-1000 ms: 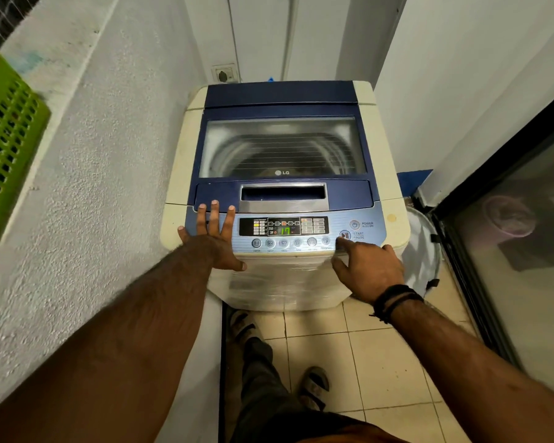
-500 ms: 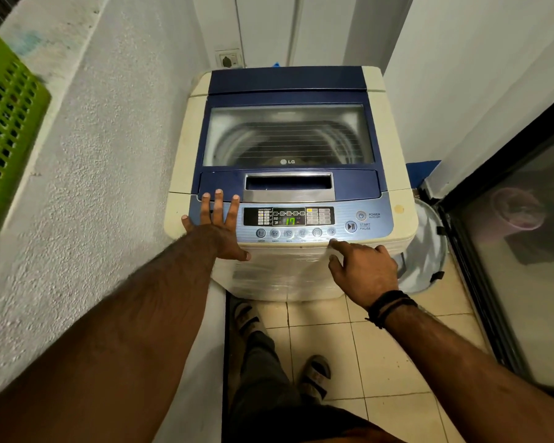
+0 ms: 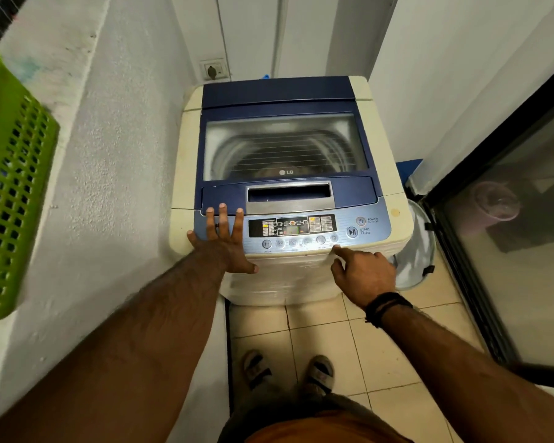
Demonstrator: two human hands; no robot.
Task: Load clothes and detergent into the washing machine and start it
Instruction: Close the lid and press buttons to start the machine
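in a narrow tiled corner, between a rough white wall on the left and a dark glass door (image 3: 509, 238) on the right, the washing machine (image 3: 288, 193) stands with its blue lid (image 3: 282, 100) shut. through the lid's clear window (image 3: 282, 148) the drum shows as a blur; what lies inside it cannot be made out. the control panel (image 3: 291, 230) runs along the near edge of the top, its display lit, with a row of round buttons below it and the start/pause button (image 3: 352, 232) toward the right end.

the left hand (image 3: 221, 244) lies flat on the left end of the panel, fingers (image 3: 223, 219) spread wide and straight, their tips reaching the near edge of the lid, the thumb stretched right along the machine's front edge. it holds nothing.

the right hand (image 3: 363, 271) is near the front right corner of the machine, mostly curled, with the index finger (image 3: 339, 251) stretched out, its tip at the panel's near edge just below the rightmost small button, left of and nearer than the start/pause button. whether the tip presses the surface cannot be told. a dark band (image 3: 386, 306) circles that wrist.

a green plastic basket (image 3: 10, 187) sits on the ledge at far left. a pale bag (image 3: 416, 251) rests on the floor to the right of the machine. two sandalled feet stand on the tiles below.
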